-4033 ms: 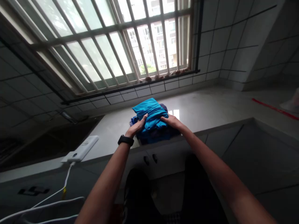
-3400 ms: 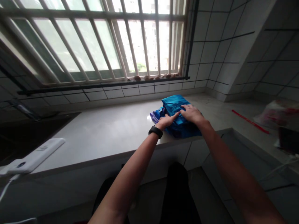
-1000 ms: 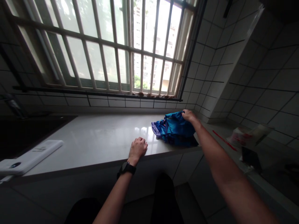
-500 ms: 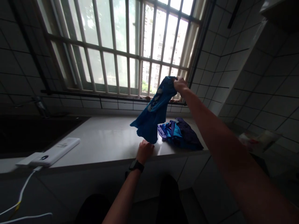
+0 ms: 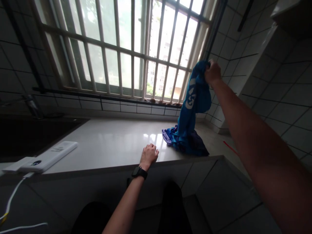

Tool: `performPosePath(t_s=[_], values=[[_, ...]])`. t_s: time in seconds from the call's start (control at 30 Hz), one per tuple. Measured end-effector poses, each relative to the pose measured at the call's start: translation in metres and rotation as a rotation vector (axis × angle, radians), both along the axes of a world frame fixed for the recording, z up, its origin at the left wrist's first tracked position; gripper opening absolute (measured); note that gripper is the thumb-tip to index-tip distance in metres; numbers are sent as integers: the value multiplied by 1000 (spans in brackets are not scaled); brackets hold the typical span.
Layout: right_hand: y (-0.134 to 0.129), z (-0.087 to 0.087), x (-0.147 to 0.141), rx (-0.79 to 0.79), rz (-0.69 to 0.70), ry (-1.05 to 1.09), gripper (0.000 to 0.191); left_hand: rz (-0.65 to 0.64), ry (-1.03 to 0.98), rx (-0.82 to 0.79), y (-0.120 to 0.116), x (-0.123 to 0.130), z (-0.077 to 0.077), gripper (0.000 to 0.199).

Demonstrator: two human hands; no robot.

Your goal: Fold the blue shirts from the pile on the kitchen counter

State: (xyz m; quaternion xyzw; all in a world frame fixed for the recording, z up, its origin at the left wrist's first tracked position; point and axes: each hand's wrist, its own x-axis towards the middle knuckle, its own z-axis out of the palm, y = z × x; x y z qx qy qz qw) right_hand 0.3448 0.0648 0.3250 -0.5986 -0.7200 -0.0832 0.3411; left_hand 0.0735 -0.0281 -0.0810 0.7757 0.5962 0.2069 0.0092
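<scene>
A blue cloth with white markings hangs from my right hand, which is raised and closed on its top end. Its lower end meets a crumpled pile of purple and dark blue cloth on the right part of the pale counter. My left hand, with a black watch on its wrist, rests at the counter's front edge, left of the pile. Its fingers are bent against the surface; whether anything is under them is hidden.
On the left lie a white power bank with a cable, and a dark sink with a tap. A barred window is behind the counter. A thin red strip lies at the right.
My right hand has moved right and up with the blue cloth, whose lower end has come over the pile. My left hand stays near the counter's edge, now apart from the cloth.
</scene>
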Motion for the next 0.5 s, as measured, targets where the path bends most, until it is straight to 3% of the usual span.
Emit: performPosePath(t_s=[0.03, 0.07, 0.2, 0.27, 0.3, 0.33, 0.4, 0.5], values=[[-10, -21, -5, 7, -137, -27, 46, 0, -3, 0, 0, 0, 0, 33], [-20, -48, -11, -28, -177, -40, 41, 0, -8, 1, 0, 0, 0, 33], [-53, -192, -23, -306, -182, -104, 33, -1, -18, 3, 0, 0, 1, 34], [-61, -254, -19, -433, -193, -133, 45, -5, -15, 2, 1, 0, 0, 34], [-62, -277, -15, -520, -253, -163, 58, -6, -12, 2, 2, 0, 0, 34], [-62, -293, -12, -561, -279, -186, 68, -6, -10, 3, 2, 1, 0, 34], [-58, -308, -5, -607, -282, -229, 81, 0, -8, 8, 2, 1, -1, 35], [-48, -302, 4, -646, -233, -252, 86, 11, -13, 10, 2, 1, -2, 34]])
